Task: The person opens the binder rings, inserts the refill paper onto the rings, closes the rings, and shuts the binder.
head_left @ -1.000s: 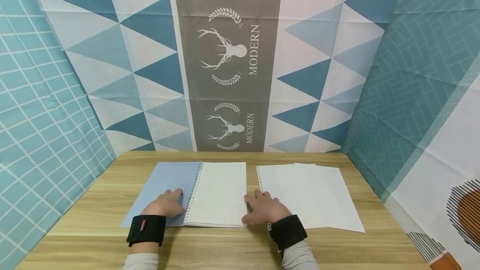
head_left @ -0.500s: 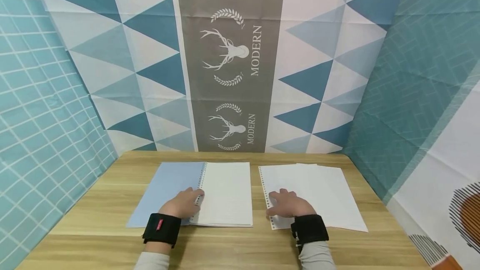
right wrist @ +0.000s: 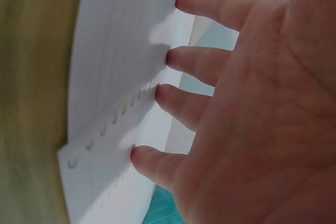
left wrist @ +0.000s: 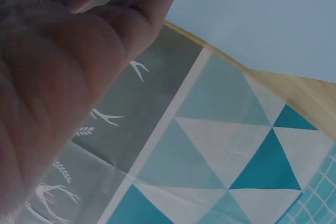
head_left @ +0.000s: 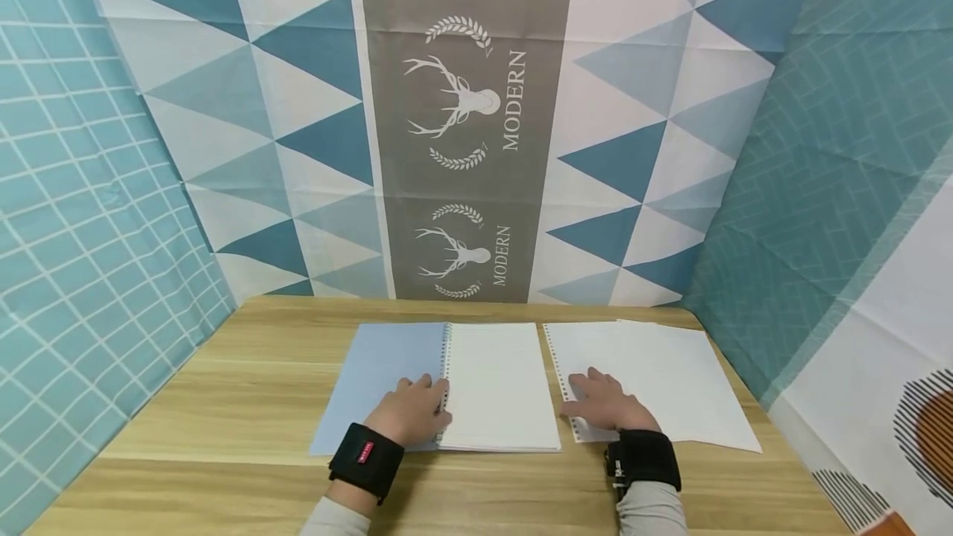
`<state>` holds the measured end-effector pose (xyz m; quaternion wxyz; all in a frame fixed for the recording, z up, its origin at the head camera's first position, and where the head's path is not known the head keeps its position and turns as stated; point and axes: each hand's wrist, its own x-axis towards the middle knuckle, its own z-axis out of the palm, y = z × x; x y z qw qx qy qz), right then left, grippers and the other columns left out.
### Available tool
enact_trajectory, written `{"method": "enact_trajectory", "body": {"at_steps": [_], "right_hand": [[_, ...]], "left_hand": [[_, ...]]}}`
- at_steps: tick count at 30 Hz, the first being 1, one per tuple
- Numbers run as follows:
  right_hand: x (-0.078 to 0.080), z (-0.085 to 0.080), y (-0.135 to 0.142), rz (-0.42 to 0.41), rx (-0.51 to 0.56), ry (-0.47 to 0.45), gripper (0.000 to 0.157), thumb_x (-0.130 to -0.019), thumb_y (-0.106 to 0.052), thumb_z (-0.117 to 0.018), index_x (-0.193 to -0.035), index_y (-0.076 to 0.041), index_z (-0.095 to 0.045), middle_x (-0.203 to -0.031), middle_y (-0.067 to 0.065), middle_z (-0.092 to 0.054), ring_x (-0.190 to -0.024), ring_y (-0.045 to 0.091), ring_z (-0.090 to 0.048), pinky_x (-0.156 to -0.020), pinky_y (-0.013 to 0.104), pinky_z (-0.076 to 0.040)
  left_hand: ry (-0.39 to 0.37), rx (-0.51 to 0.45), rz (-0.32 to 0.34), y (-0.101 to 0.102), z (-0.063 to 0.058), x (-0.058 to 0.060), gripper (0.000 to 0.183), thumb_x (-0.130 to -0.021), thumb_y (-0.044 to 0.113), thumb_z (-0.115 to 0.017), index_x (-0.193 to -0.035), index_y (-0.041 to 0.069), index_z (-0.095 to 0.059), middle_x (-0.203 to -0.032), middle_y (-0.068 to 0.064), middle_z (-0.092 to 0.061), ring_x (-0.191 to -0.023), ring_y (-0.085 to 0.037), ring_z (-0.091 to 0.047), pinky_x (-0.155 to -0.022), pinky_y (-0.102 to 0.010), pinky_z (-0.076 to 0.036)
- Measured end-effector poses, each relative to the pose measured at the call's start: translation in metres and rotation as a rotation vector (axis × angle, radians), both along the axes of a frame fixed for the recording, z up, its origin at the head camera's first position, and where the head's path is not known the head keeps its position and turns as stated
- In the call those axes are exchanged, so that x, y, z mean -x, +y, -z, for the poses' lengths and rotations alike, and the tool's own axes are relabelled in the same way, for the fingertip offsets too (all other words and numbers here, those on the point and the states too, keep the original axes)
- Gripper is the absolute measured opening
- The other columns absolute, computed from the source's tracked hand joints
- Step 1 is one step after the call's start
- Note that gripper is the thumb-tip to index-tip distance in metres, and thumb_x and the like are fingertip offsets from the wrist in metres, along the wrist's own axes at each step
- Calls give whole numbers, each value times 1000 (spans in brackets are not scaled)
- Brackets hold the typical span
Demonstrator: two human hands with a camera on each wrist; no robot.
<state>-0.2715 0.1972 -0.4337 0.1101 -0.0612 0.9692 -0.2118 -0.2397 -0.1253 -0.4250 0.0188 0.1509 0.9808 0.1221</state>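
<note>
A spiral notebook (head_left: pixel 499 379) lies spread on the table, its blue cover (head_left: pixel 390 370) to the left and lined white pages to the right. My left hand (head_left: pixel 409 412) rests at the spiral binding with relaxed fingers; the left wrist view catches only part of that hand beside the blue cover. To the right, loose sheets with punched holes (head_left: pixel 670 379) overlap one another. The fingertips of my right hand (head_left: pixel 610 404) press on them near the perforated edge. In the right wrist view its fingers (right wrist: pixel 210 64) are spread and fairly straight against the paper.
The wooden table (head_left: pixel 223 404) reaches to a patterned cloth backdrop (head_left: pixel 462 147) behind. Tiled-print cloth (head_left: pixel 89 189) hangs along the left side, and teal and white cloth (head_left: pixel 834 172) borders the right. A narrow gap separates notebook and sheets.
My right hand has shifted from the notebook's right edge onto the loose sheets. Notebook and sheets have both slid to the right, and my left hand has moved right to the binding.
</note>
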Motion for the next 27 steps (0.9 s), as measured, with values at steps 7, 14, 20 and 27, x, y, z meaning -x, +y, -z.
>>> {"method": "enact_trajectory", "body": {"at_steps": [7, 14, 20, 27], "right_hand": [[1, 2, 6, 41, -1, -7, 70, -93, -45, -64, -148, -4, -49, -161, 33, -29, -149, 58, -21, -110, 81, -18], [-4, -11, -2, -5, 83, 49, 61, -97, -38, -62, -146, -2, -51, -156, 34, -37, -146, 57, -27, -112, 75, -25], [-11, -27, -43, -192, 208, 147, 45, -98, -25, -65, -134, 1, -60, -134, 23, -63, -121, 38, -61, -101, 55, -49], [-16, -14, -112, -516, 225, 66, 29, -98, -35, -66, -109, -8, -69, -91, 1, -70, -72, 7, -57, -66, 25, -47]], "left_hand": [[-94, 4, -34, 5, -9, -5, 56, -92, 32, -71, -140, 6, -59, -145, -21, -57, -132, -49, -50, -104, -64, -46], [-21, 99, -10, 17, -2, -7, 54, -92, 38, -66, -139, 10, -61, -142, -20, -59, -127, -47, -53, -96, -63, -50], [59, 154, -15, 31, 4, -10, 48, -94, 40, -62, -135, 15, -64, -131, -17, -63, -109, -39, -57, -88, -59, -51], [5, 131, 12, 25, 3, -8, 51, -95, 44, -64, -140, 19, -60, -139, -17, -59, -122, -44, -54, -92, -63, -50]]}}
